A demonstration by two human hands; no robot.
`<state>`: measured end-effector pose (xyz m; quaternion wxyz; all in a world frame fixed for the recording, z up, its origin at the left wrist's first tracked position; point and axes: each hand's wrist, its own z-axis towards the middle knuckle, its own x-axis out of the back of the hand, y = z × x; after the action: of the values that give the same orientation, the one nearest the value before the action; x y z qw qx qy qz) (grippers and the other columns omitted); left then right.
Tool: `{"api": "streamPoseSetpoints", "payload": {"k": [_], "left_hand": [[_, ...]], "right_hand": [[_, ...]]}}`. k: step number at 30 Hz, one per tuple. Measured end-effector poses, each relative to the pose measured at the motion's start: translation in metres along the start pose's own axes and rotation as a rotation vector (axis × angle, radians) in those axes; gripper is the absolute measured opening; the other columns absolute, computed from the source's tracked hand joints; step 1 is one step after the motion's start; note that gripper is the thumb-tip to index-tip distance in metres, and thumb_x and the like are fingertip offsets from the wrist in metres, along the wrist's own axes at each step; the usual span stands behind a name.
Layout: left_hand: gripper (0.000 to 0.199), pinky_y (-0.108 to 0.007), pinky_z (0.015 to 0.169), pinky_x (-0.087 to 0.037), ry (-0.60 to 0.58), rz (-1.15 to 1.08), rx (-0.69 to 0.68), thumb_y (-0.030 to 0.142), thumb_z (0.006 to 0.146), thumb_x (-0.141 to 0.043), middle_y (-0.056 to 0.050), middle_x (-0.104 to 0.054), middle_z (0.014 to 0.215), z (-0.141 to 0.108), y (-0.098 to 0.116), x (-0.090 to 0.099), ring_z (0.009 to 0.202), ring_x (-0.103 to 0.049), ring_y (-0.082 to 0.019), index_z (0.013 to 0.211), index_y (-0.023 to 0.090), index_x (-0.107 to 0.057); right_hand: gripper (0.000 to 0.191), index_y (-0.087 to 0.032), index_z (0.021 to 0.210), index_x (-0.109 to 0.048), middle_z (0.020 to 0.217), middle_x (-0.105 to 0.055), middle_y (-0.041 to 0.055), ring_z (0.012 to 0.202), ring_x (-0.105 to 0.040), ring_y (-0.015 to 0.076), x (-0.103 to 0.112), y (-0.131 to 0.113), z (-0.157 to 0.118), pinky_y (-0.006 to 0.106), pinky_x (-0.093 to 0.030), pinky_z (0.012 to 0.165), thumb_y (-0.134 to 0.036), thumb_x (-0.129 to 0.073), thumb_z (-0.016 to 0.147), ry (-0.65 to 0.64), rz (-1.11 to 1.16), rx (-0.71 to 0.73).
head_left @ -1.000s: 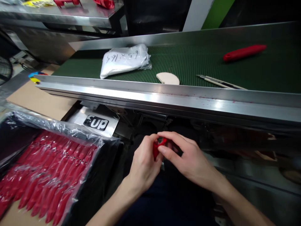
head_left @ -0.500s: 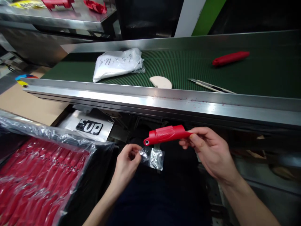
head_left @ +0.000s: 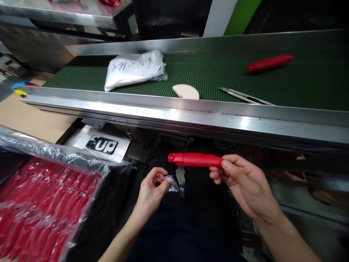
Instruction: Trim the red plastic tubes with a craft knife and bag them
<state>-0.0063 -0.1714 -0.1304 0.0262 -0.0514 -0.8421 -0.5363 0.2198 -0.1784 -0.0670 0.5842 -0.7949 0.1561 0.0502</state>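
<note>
A long red plastic part (head_left: 196, 159) lies nearly level in the air, its right end pinched between the thumb and fingers of my right hand (head_left: 242, 178). The end with a small round hole points left. Lower and to the left, my left hand (head_left: 154, 185) is closed on a small crumpled clear plastic bag (head_left: 172, 183), just below the part's left end and apart from it. Another red part (head_left: 270, 63) rests on the green ribbed conveyor belt (head_left: 215, 69) at the right.
On the belt are a white plastic packet (head_left: 133, 70), a pale semicircular piece (head_left: 186, 91) and a slim knife (head_left: 245, 97). The belt's metal edge (head_left: 152, 111) runs across in front. A plastic-lined box at the lower left holds several bagged red parts (head_left: 46, 203).
The red part has been turned about its length and now shows a flatter side. The clear bag looks more bunched up at my left hand. The view has shifted slightly.
</note>
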Motion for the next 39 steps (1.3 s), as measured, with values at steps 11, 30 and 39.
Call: {"api": "streamPoseSetpoints", "payload": {"k": [11, 30, 39], "left_hand": [[0.011, -0.025, 0.068, -0.039, 0.080, 0.224, -0.210, 0.026, 0.080, -0.063, -0.002, -0.058, 0.086, 0.006, 0.016, -0.006, 0.074, -0.051, -0.013, 0.083, 0.019, -0.072], [0.027, -0.024, 0.060, -0.047, -0.039, 0.114, -0.063, 0.038, 0.086, -0.057, -0.003, -0.063, 0.070, 0.006, 0.003, 0.005, 0.063, -0.056, -0.014, 0.083, 0.013, -0.066], [0.017, -0.028, 0.074, -0.046, 0.115, 0.320, -0.298, 0.026, 0.091, -0.053, -0.006, -0.064, 0.088, -0.009, -0.026, 0.012, 0.080, -0.059, -0.017, 0.086, 0.017, -0.067]], "right_hand": [[0.019, -0.026, 0.107, -0.067, 0.088, -0.074, -0.0005, 0.075, -0.071, 0.0141, 0.000, -0.002, -0.048, 0.023, -0.059, 0.073, -0.026, -0.067, 0.088, 0.184, -0.718, 0.397], [0.026, -0.003, 0.108, -0.065, 0.108, -0.069, 0.0212, 0.107, -0.064, 0.0304, 0.011, 0.039, -0.028, 0.042, -0.058, 0.088, -0.002, -0.046, 0.091, -0.630, -1.249, 1.182], [0.027, -0.012, 0.108, -0.066, 0.099, -0.072, 0.0147, 0.092, -0.069, 0.0242, -0.015, 0.084, -0.009, 0.039, -0.060, 0.080, -0.004, -0.048, 0.090, -0.421, -1.033, 0.983]]}}
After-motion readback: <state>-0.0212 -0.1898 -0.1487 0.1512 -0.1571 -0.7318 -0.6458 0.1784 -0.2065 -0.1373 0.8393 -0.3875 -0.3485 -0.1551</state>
